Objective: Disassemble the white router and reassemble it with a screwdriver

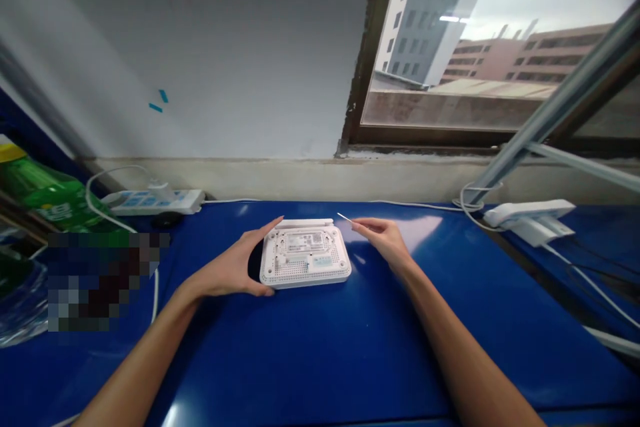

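Bare forearms (153, 347) nearest to the camera, stretched forward over the blue table (310, 360). With the left hand (227, 269), makes a wide grip around the left end of a white device (305, 259), having the thumb at its near left corner and a finger at its far left corner. With the right hand (383, 240), makes a narrow grip, pinching between the fingertips a thin, light-coloured rod (344, 217). Points this rod forward and to the left, with the tip just beside the far right corner of the white device. Lying flat on the table between the two hands: the same device, with perforated face upward, pale labels (305, 241) on it and a slim white bar (305, 223) along its far edge. Cannot read the small print on these labels. Farther back on the left, near the wall (240, 53), a white power strip (193, 201) and, closer, a green bottle (53, 190); on the right, a white plug block (530, 217) with cables.
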